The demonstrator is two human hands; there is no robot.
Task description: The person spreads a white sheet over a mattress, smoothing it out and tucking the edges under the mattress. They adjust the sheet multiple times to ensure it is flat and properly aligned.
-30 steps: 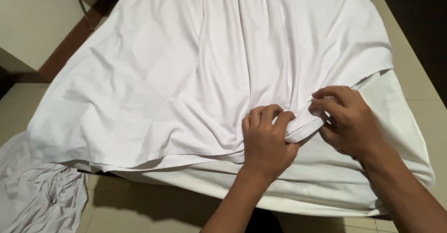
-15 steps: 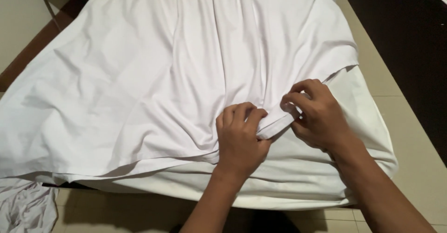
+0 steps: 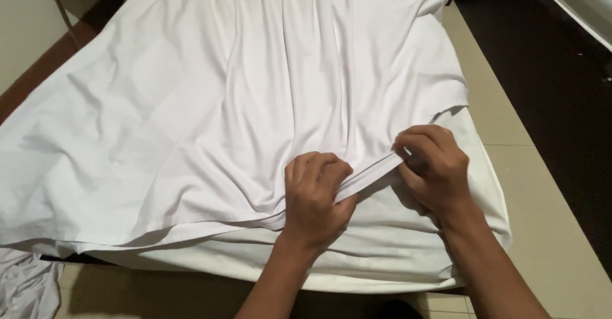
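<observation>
Left hand [image 3: 315, 201] and right hand [image 3: 433, 169] both pinch the folded hem [image 3: 370, 175] of the white sheet [image 3: 255, 102]. The hem runs diagonally between them, rising toward the right hand. Beyond the hem, the sheet spreads away over the bed [image 3: 382, 268].

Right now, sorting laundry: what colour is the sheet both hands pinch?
Plain white sheet, no pattern, seen in the head view.
</observation>
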